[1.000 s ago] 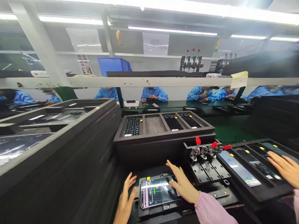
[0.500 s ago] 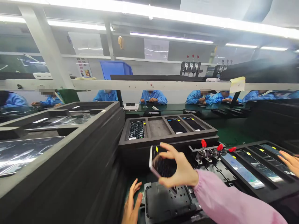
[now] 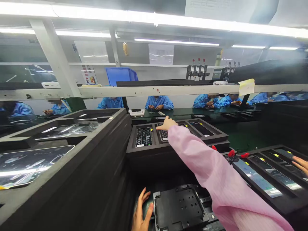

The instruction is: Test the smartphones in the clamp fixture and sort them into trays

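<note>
My right hand (image 3: 167, 123), in a pink sleeve, reaches over the black foam tray (image 3: 176, 145). Its fingers curve over a smartphone (image 3: 164, 136) lying in the second compartment, its screen showing dark keys; the fingertips are partly hidden. A similar smartphone (image 3: 144, 137) lies in the compartment to the left, and another dark smartphone (image 3: 201, 128) lies at the right. My left hand (image 3: 142, 212) is open at the bottom, thumb and fingers apart, beside the left edge of a black fixture plate (image 3: 179, 207) with small holes.
Stacked foam trays (image 3: 101, 141) rise like a wall at the left. At the right, another tray holds several smartphones (image 3: 258, 178), with a co-worker's hand (image 3: 302, 164) beside it. Red-tipped toggle clamps (image 3: 231, 153) are partly behind my sleeve. People in blue (image 3: 158, 102) sit at the far bench.
My right hand has lifted the smartphone off the fixture plate and carried it forward into the tray's second compartment. My left hand stays beside the fixture. The view has shifted slightly.
</note>
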Action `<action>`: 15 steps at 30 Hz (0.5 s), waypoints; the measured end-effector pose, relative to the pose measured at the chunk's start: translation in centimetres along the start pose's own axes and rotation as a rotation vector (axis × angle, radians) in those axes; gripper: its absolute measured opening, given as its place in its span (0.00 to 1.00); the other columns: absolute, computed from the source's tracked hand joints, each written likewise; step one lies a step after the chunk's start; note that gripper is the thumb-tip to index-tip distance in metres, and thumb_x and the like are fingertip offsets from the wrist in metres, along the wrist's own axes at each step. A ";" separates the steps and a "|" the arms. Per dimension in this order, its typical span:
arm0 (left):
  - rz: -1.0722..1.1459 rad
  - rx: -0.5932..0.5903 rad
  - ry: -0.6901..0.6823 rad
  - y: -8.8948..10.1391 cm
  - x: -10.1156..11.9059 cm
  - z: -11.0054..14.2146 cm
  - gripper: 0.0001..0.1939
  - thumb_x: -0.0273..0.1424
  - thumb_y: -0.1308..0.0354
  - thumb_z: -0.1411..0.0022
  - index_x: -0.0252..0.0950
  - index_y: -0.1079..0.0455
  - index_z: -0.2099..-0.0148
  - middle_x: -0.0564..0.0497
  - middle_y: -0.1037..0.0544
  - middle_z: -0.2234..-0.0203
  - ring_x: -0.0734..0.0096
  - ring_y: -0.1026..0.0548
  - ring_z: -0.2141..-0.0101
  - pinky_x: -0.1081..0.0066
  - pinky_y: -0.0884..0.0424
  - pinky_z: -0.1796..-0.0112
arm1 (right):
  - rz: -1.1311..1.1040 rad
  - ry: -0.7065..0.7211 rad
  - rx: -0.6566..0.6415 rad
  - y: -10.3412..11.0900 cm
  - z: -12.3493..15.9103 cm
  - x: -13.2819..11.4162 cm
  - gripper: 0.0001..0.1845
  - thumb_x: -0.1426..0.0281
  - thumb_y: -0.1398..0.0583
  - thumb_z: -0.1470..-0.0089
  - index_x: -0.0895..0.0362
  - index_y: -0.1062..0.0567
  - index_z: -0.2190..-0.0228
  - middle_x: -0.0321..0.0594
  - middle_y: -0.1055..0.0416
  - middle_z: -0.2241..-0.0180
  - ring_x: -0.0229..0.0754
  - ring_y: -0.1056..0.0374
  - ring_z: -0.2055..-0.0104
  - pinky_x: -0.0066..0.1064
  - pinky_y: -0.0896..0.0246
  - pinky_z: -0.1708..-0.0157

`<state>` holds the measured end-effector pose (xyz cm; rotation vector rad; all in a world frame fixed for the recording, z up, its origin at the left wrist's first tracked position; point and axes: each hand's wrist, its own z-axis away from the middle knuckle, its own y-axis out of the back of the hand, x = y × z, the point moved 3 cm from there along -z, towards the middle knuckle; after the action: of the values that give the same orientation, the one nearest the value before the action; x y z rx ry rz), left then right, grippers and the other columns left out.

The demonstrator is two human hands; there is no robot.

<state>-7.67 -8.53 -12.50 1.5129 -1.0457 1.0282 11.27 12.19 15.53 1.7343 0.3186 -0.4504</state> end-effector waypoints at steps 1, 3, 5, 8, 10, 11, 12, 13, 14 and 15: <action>-0.005 0.003 -0.005 0.0 -0.2 0.0 0.29 0.48 0.54 0.41 0.41 0.47 0.41 0.46 0.29 0.52 0.58 0.33 0.48 0.55 0.39 0.48 | 0.025 -0.002 0.015 -0.4 0.1 0.0 0.47 0.50 0.36 0.66 0.64 0.43 0.51 0.58 0.36 0.56 0.55 0.36 0.52 0.48 0.41 0.57; -0.016 0.017 -0.016 0.0 -0.5 -0.1 0.29 0.48 0.54 0.42 0.41 0.47 0.41 0.46 0.28 0.52 0.58 0.33 0.49 0.56 0.39 0.48 | 0.050 -0.008 0.035 -0.3 -0.1 0.5 0.44 0.48 0.38 0.62 0.63 0.43 0.50 0.56 0.36 0.55 0.55 0.37 0.51 0.47 0.42 0.56; -0.033 0.028 -0.021 -0.1 -0.7 -0.1 0.29 0.48 0.54 0.42 0.41 0.47 0.42 0.46 0.28 0.52 0.58 0.32 0.49 0.56 0.37 0.49 | 0.075 -0.020 0.066 1.1 -0.7 2.1 0.40 0.49 0.41 0.56 0.64 0.42 0.51 0.57 0.37 0.54 0.54 0.38 0.51 0.44 0.42 0.55; -0.055 0.022 -0.038 -0.2 -0.8 -0.2 0.29 0.49 0.54 0.42 0.42 0.46 0.42 0.46 0.28 0.52 0.57 0.32 0.49 0.57 0.36 0.50 | 0.117 -0.096 0.085 3.6 -1.2 6.4 0.30 0.56 0.43 0.49 0.63 0.38 0.52 0.54 0.39 0.52 0.50 0.38 0.51 0.43 0.42 0.54; -0.064 0.011 -0.049 -0.2 -0.8 -0.2 0.29 0.49 0.54 0.42 0.42 0.46 0.42 0.46 0.28 0.52 0.57 0.32 0.50 0.56 0.36 0.50 | 0.129 -0.155 0.050 4.2 -1.0 9.1 0.22 0.61 0.44 0.46 0.61 0.36 0.53 0.47 0.37 0.53 0.45 0.37 0.53 0.42 0.40 0.55; -0.067 0.007 -0.050 -0.2 -0.7 -0.2 0.29 0.49 0.54 0.42 0.42 0.45 0.42 0.46 0.28 0.52 0.57 0.32 0.50 0.56 0.37 0.50 | 0.126 -0.176 0.027 4.0 -0.8 10.0 0.20 0.62 0.44 0.45 0.59 0.35 0.53 0.44 0.36 0.53 0.42 0.36 0.55 0.41 0.38 0.56; -0.070 0.005 -0.047 -0.2 -0.5 -0.2 0.29 0.49 0.54 0.42 0.42 0.45 0.42 0.46 0.28 0.52 0.57 0.32 0.50 0.55 0.37 0.50 | 0.117 -0.193 0.008 3.6 -0.5 10.6 0.18 0.63 0.45 0.44 0.59 0.34 0.54 0.42 0.36 0.54 0.41 0.36 0.55 0.41 0.38 0.57; -0.070 0.001 -0.040 -0.1 -0.3 -0.2 0.29 0.49 0.54 0.41 0.42 0.45 0.42 0.46 0.28 0.52 0.57 0.32 0.49 0.55 0.38 0.49 | 0.102 -0.206 -0.002 3.2 -0.3 10.9 0.18 0.63 0.45 0.44 0.58 0.34 0.54 0.42 0.36 0.54 0.41 0.36 0.56 0.40 0.37 0.57; -0.067 -0.005 -0.032 -0.1 0.0 -0.1 0.29 0.48 0.54 0.41 0.42 0.46 0.42 0.47 0.28 0.52 0.57 0.33 0.49 0.56 0.38 0.49 | 0.082 -0.218 -0.005 2.6 -0.1 11.1 0.18 0.63 0.45 0.44 0.59 0.34 0.54 0.43 0.36 0.54 0.41 0.36 0.56 0.40 0.37 0.57; -0.061 -0.013 -0.022 0.0 0.3 0.0 0.29 0.48 0.54 0.41 0.42 0.46 0.41 0.47 0.28 0.51 0.57 0.33 0.48 0.56 0.39 0.48 | 0.055 -0.230 -0.002 2.2 0.0 11.1 0.18 0.63 0.45 0.44 0.59 0.35 0.54 0.43 0.36 0.54 0.41 0.36 0.55 0.40 0.37 0.57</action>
<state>-7.56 -8.57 -12.21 1.5389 -1.0136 0.9625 22.05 11.39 12.34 1.6659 0.1062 -0.6023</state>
